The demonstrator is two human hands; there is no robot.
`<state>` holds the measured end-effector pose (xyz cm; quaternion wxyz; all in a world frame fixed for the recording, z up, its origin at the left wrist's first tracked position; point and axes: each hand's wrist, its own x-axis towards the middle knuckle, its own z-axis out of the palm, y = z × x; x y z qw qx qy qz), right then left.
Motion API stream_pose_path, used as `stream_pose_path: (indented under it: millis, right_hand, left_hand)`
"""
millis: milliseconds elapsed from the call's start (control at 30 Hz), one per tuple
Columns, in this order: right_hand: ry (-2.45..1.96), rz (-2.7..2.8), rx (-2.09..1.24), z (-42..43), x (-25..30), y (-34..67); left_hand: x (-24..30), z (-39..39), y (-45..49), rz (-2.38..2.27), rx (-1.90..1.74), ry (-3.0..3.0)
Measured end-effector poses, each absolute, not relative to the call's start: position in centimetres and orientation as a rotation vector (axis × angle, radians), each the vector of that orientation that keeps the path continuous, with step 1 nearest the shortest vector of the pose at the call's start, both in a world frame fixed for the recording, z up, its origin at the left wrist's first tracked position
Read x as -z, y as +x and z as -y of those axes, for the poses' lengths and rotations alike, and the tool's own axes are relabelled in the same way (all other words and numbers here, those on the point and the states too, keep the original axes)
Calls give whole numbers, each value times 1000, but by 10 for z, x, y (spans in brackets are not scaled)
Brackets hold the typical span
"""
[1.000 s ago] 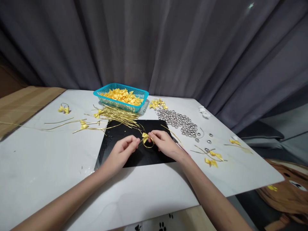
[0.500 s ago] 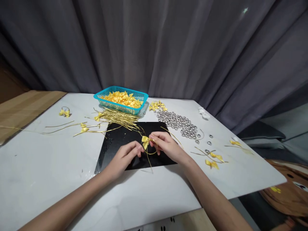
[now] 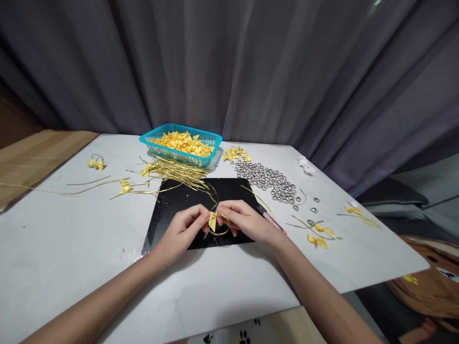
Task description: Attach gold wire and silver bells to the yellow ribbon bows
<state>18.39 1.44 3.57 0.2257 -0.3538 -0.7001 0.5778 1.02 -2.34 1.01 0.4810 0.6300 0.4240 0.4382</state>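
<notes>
Above the black mat, both hands pinch a small yellow ribbon bow with gold cord looped below it. My left hand is closed on the bow's left side, thumb and forefinger together. From the right, my right hand pinches the bow and cord close to the left fingertips. The fingers hide part of the bow and its knot. A bundle of gold cords lies just beyond the mat.
A teal basket full of yellow bows stands at the back. Silver heart-shaped beads are heaped right of it. Scissors with pink handles lie by my right wrist. Loose bows with cords lie on the right, others on the left.
My left hand has moved in to grip the bow, where it was just apart from it before. The bow has come slightly lower, between both hands. The scissors now show beside my right wrist.
</notes>
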Motion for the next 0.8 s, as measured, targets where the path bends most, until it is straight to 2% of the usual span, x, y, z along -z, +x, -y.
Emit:
stream_pose_path:
  millis: [800]
  right_hand:
    - [-944, 1955, -1660, -17, -35, 188]
  left_hand:
    - [-9, 24, 8, -1101, -1103, 1594]
